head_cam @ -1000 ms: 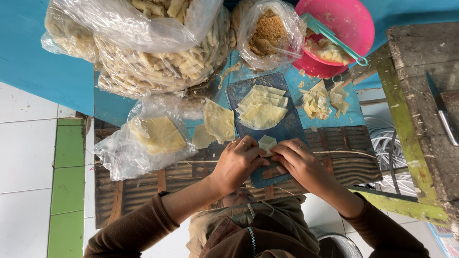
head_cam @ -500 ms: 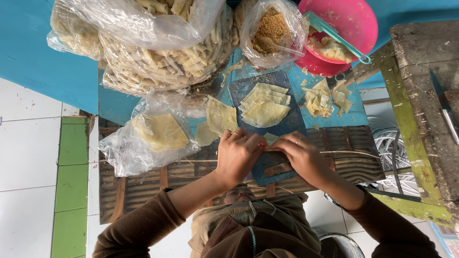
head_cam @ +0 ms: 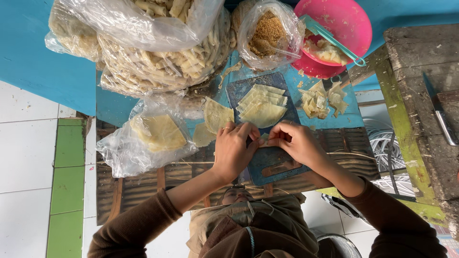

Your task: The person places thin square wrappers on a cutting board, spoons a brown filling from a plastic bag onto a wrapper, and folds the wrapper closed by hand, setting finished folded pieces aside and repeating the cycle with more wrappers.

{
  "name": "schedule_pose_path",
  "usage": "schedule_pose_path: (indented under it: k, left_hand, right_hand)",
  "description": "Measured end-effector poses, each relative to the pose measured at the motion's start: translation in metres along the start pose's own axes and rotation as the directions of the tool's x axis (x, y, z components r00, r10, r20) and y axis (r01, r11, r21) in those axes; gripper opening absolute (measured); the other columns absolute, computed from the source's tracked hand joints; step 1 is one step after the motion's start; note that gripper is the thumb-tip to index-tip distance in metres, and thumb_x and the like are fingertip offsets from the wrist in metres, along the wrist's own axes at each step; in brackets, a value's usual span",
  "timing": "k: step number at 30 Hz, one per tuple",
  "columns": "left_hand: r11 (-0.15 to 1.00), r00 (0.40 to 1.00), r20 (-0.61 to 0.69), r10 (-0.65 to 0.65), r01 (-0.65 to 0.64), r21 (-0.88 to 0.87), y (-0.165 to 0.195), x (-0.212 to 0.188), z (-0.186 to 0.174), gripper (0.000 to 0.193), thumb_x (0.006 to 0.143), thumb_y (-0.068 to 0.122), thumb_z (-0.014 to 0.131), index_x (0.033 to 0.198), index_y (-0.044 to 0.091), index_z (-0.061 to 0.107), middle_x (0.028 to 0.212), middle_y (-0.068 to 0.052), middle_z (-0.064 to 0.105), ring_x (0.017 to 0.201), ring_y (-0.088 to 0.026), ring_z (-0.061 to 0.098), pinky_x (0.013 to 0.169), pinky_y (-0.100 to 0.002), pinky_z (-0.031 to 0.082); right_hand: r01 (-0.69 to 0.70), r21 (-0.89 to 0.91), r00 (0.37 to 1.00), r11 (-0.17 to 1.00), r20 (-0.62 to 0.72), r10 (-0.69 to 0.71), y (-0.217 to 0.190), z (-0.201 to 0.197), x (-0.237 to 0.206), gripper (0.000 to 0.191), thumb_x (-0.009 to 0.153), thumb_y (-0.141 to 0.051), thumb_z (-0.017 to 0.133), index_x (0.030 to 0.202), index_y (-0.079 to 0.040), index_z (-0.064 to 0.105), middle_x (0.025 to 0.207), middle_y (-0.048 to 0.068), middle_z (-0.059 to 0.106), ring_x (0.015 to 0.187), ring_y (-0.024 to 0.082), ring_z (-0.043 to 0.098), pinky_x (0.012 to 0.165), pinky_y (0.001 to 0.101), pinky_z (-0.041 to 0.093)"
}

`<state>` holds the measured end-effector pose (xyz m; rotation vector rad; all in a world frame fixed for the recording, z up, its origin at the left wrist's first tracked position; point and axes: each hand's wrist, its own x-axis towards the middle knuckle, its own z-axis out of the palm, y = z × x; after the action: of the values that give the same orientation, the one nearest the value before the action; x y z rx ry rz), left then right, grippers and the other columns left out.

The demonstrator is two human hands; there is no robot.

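Both hands meet over a small pale piece of dough wrapper, pinched between their fingertips so that only a sliver of it shows. The left hand has its fingers curled down and closed on the wrapper's left edge; the right hand has its fingers bent in on the right edge, thumb and forefinger nearly touching those of the other hand. The wrapper sits on the near half of a dark blue cutting board, which serves as the landmark here. On the far half of the board lies a fanned stack of thin yellow wrappers. Just left of the board two loose round wrappers rest on the table, and further left a clear plastic bag holds more yellow sheets. Right of the board is a small heap of torn dough scraps. Beyond the board stand a bag of brown crumbly filling, a pink bowl with a teal utensil across it, and large bags of rolled pastries.
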<state>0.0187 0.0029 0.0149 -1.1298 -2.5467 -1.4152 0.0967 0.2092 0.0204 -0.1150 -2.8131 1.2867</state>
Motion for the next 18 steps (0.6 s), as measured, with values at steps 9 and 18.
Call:
schedule_pose_path:
  k: [9,18]
  left_hand:
    - [0.947,0.958,-0.077,0.276,-0.258,0.189,-0.001,-0.003,-0.002,0.009,0.085,0.027,0.076,0.085,0.019,0.070,0.094,0.000,0.069,0.095,-0.025,0.058,0.080,-0.041,0.040]
    - [0.991,0.995,-0.035,0.097,-0.093,0.099,0.002,0.011,-0.003,0.026,0.087,0.020,0.073,0.104,0.010,0.054,0.094,-0.006,0.061,0.094,-0.031,0.056,0.080,-0.044,0.041]
  right_hand:
    - [0.241,-0.214,0.946,0.947,-0.165,-0.278,-0.012,0.006,-0.012,0.015,0.081,-0.003,0.081,0.095,-0.004,0.074,0.092,0.009,0.068,0.082,0.022,0.069,0.069,0.0350,0.055]
    - [0.389,-0.412,0.898,0.824,-0.028,-0.438,-0.020,-0.001,-0.013,0.037,0.080,0.005,0.070,0.116,-0.004,0.069,0.113,0.009,0.067,0.104,0.029,0.066,0.090,0.0396,0.054]
